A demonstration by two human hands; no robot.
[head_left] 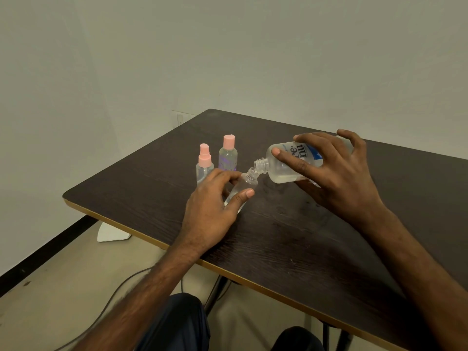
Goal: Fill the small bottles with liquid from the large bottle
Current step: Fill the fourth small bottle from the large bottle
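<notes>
Necks: big bottle (288,163) mouth sits just right of and a touch above the open bottle (244,187) mouth, centre of frame. They're lip to lip, nearly touching, and I can't make out a stream between them.
Axis: big bottle lies almost flat, neck pointing to frame left; open bottle leans its neck up and right to meet it.
Right hand (336,173): you grip the big bottle from above, fingers wrapped over its body, index laid straight along the label.
Left hand (212,206): your thumb and fingers curl round the open bottle's lower body, base down by the table (278,236); touching or not, I can't tell.
Look: big bottle is clear plastic with a blue-and-white label, cap off, and a shallow pool of clear liquid along its lower side. Open bottle is clear, level hard to read.
Waiting: spray bottle (204,163) and capped bottle (228,154), both pink-topped, stand upright just behind your left hand, upper left of the pour.
Next, as I judge it: tip the big bottle's base higher and hold the lips aligned, or it runs onto the table.
</notes>
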